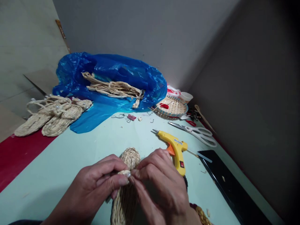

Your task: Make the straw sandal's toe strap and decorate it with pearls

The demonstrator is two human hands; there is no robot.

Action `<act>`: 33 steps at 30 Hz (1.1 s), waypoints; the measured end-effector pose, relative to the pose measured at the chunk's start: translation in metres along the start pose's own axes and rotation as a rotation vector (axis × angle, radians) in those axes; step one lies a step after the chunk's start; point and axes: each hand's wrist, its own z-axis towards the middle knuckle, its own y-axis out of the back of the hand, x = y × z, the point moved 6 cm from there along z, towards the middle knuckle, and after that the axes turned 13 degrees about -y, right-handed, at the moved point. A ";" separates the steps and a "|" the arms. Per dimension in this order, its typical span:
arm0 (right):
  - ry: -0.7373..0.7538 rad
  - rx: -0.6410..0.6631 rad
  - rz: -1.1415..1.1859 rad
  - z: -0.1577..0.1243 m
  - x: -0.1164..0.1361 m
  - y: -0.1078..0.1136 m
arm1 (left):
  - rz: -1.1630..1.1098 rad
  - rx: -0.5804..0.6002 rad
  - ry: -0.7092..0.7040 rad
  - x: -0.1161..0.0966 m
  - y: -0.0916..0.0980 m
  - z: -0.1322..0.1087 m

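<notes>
A long woven straw sole (131,157) lies at the bottom middle, partly under both hands. Above it, my left hand (98,182) pinches a small pale straw strap (123,172) between thumb and fingers. A small shiny bead (128,174) sits at the strap's right end. The fingertips of my right hand (159,178) are pressed together beside the bead; whatever they hold is too small to make out. Just beyond my right hand lies a yellow glue gun (175,145) with a clear glue stick in its back.
Finished-looking straw slippers (58,115) lie at the left. A blue plastic bag (145,75) with bundled straw (114,89) is at the back. Farther right are a woven basket (174,107), white-handled scissors (199,132) and a black flat object (225,178). Walls stand behind and right.
</notes>
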 end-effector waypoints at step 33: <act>-0.611 0.027 0.628 0.021 -0.051 0.008 | -0.026 0.078 0.029 0.004 0.012 0.013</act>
